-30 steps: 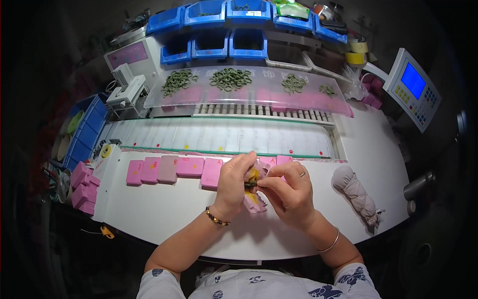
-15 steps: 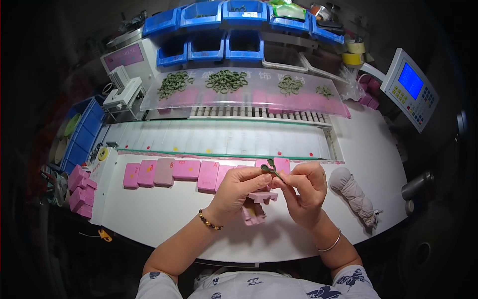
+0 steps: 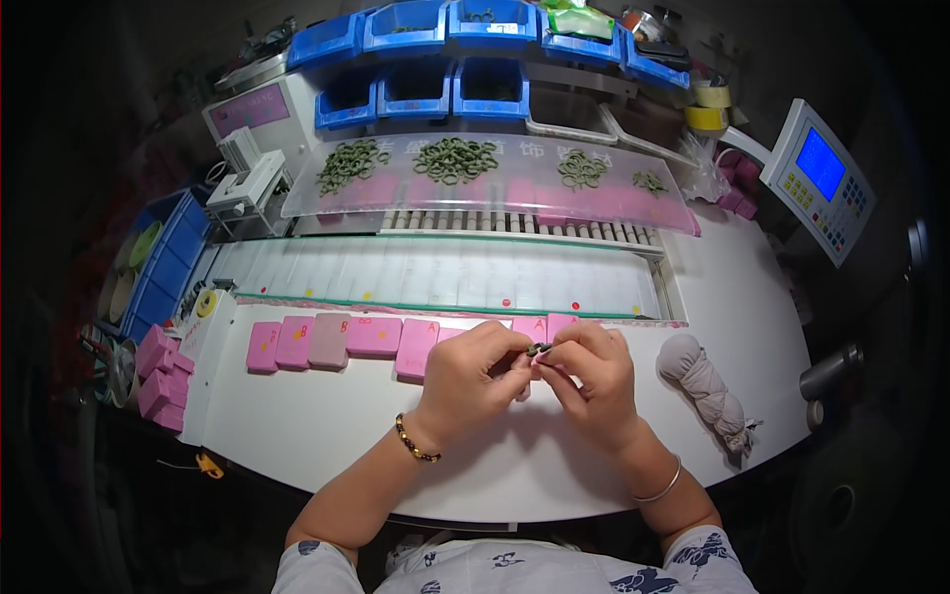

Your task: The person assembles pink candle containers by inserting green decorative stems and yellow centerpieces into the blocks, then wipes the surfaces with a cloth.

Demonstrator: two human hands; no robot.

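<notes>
Both my hands meet over the near middle of the white worktable. A small dark green wax piece (image 3: 539,348), with loops like a ring, sits at their fingertips. My right hand (image 3: 596,381) pinches it between thumb and forefinger. My left hand (image 3: 475,381) is closed, its thumb and forefinger reaching to the same piece. A bit of a pink rubber mould (image 3: 524,392) peeks out under the left fingers; the rest is hidden by that hand. Behind them, a row of pink mould blocks (image 3: 374,337) runs along the table, partly covered by my hands.
A clear shelf (image 3: 396,205) bears several heaps of green rings (image 3: 455,158). Blue bins (image 3: 406,94) stand above it. Beyond the blocks lies a glass-edged white track (image 3: 445,272). At right are a tied grey cloth bundle (image 3: 703,391) and a control panel (image 3: 816,178); pink blocks (image 3: 163,381) are stacked left.
My hands have come closer together, and the left has turned over the pink mould, hiding most of it. The green piece has dropped slightly between the fingertips. Coloured dots on the track have shifted left.
</notes>
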